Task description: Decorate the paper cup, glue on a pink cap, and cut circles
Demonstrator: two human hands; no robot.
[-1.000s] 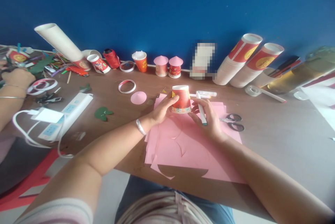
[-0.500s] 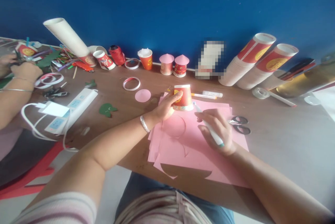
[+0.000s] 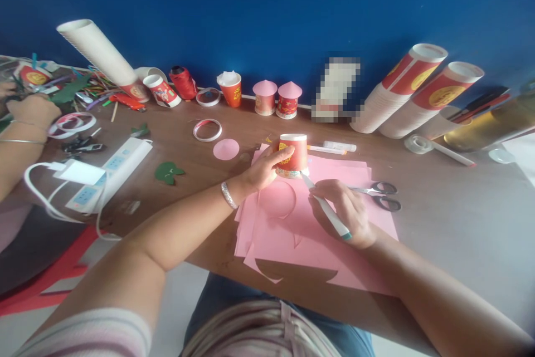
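My left hand (image 3: 267, 167) is closed round a red paper cup (image 3: 296, 151), turned upside down, with coloured marks along its white rim. In my right hand (image 3: 346, 206) is a white marker pen (image 3: 328, 213) with a teal end. Its tip is at the cup's lower rim; whether it touches I cannot tell. Under both hands lie stacked pink paper sheets (image 3: 267, 245), with a circle cut or drawn in the top one. Scissors (image 3: 384, 195) with black handles rest at the sheets' right edge, their blades partly behind my right hand.
Two cups with pink cone roofs (image 3: 264, 95) stand by the blue wall. Tall cup stacks (image 3: 397, 95) lean at right, near a tape roll (image 3: 418, 144). A power strip (image 3: 112, 173) with cables is at left, beside another person's hand (image 3: 33, 115). Further pens (image 3: 330, 150) lie behind the sheets.
My right hand has brought the marker's tip left and down, from beside the cup to its lower rim. The left hand still holds the cup, and the view has shifted slightly.
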